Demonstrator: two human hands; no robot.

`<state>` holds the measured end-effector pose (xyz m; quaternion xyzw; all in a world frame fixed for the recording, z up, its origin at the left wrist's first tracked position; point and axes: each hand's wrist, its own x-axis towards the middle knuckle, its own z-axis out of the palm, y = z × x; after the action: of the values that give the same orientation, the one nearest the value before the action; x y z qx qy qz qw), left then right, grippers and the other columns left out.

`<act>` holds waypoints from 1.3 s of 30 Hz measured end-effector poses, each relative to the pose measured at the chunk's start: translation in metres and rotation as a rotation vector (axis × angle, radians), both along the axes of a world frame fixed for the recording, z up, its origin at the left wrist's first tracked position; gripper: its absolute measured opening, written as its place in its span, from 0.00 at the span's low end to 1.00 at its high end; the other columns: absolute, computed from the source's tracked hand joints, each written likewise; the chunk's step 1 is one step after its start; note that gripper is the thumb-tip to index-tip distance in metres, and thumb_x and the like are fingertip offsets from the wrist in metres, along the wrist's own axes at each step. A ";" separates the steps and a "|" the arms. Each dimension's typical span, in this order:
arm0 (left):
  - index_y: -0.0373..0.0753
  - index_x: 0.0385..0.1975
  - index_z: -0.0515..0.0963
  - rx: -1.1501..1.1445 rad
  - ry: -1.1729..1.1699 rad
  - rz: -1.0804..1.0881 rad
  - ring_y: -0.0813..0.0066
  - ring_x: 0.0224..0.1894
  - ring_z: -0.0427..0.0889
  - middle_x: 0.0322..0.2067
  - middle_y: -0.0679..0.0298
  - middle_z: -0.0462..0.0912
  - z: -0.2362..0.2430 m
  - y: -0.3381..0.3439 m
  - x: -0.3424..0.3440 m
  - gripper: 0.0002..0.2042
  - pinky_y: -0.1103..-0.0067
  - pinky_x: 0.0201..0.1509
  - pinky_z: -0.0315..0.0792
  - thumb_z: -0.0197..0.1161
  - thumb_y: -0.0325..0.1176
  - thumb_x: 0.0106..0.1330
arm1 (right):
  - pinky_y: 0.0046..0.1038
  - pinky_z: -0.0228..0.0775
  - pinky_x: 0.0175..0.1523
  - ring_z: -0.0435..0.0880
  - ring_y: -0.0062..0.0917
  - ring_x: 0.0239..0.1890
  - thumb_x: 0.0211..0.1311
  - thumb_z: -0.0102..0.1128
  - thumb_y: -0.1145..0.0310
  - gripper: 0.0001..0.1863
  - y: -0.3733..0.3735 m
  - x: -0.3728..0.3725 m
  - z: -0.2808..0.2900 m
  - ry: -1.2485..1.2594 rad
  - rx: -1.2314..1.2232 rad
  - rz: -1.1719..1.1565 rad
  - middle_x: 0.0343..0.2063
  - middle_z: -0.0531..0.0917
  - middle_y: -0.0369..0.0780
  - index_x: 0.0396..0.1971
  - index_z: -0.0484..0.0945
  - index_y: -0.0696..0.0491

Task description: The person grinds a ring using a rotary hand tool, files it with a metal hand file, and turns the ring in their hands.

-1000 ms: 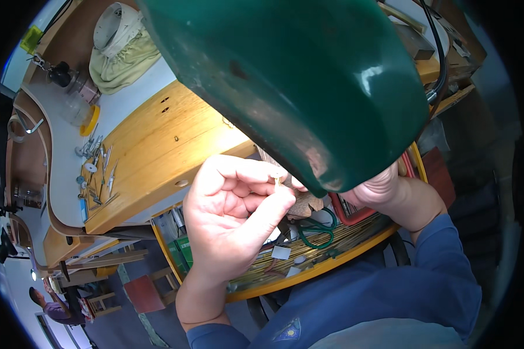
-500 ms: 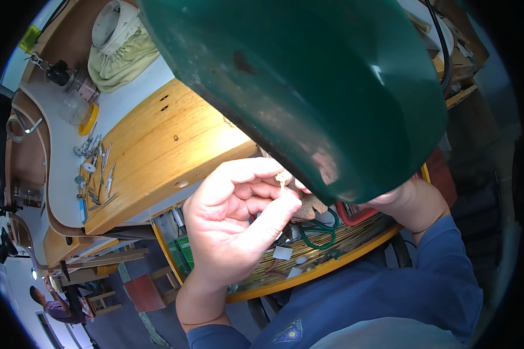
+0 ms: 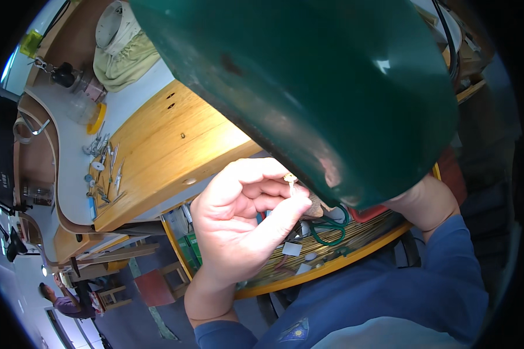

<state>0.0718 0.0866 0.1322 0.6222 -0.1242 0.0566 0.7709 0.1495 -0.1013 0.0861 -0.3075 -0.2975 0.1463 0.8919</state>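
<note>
My left hand (image 3: 230,218) is raised above the drawer, palm toward me, with thumb and forefinger pinching a small gold-coloured jewellery piece (image 3: 290,178). Its exact shape is too small to make out. A big green lamp shade (image 3: 314,99) hangs over the work and covers much of the scene. Behind its lower edge, only the wrist and part of my right hand (image 3: 418,200) show; its fingers are hidden. Just beyond my left thumb is the tip of a brown wooden bench pin (image 3: 315,209). Green-handled scissors (image 3: 332,237) lie below it.
The wooden bench (image 3: 163,151) carries burs and small rotary tools (image 3: 103,174) at its left. A jar with a yellow rim (image 3: 97,118) and a pale cloth bag (image 3: 125,61) stand farther back. A yellow-edged drawer (image 3: 326,269) spans my lap. Another person (image 3: 67,302) is far left.
The whole view has shifted slightly, so the bench and drawer sit a little farther right. My left hand keeps its pinch on the gold piece.
</note>
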 end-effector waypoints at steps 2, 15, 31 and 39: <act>0.27 0.47 0.76 -0.015 0.003 -0.016 0.71 0.43 0.87 0.42 0.53 0.85 -0.001 -0.001 0.000 0.15 0.77 0.47 0.84 0.65 0.11 0.61 | 0.29 0.81 0.43 0.88 0.31 0.34 0.65 0.56 0.78 0.08 -0.002 0.001 -0.002 -0.025 -0.041 -0.047 0.30 0.86 0.50 0.34 0.81 0.68; 0.26 0.47 0.75 0.041 0.017 0.004 0.70 0.42 0.88 0.42 0.52 0.85 -0.004 0.001 -0.001 0.16 0.78 0.46 0.84 0.65 0.10 0.60 | 0.26 0.80 0.43 0.88 0.30 0.35 0.68 0.58 0.75 0.09 -0.009 -0.007 0.014 0.021 -0.228 -0.043 0.32 0.87 0.47 0.37 0.83 0.66; 0.26 0.47 0.75 0.048 -0.039 0.011 0.70 0.42 0.88 0.41 0.52 0.86 -0.003 -0.001 0.000 0.16 0.79 0.46 0.84 0.67 0.11 0.59 | 0.26 0.80 0.42 0.89 0.32 0.36 0.69 0.58 0.75 0.09 0.002 0.002 0.002 0.053 -0.081 -0.004 0.32 0.88 0.48 0.37 0.83 0.65; 0.26 0.47 0.76 0.011 -0.050 -0.004 0.71 0.40 0.88 0.39 0.53 0.86 -0.002 -0.003 -0.001 0.15 0.79 0.44 0.83 0.68 0.13 0.60 | 0.25 0.81 0.41 0.89 0.30 0.35 0.69 0.57 0.74 0.10 0.001 -0.001 0.014 0.071 -0.151 -0.034 0.31 0.88 0.47 0.35 0.84 0.66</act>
<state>0.0711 0.0834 0.1303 0.6245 -0.1449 0.0700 0.7643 0.1484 -0.1001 0.0998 -0.3736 -0.2488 0.1641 0.8784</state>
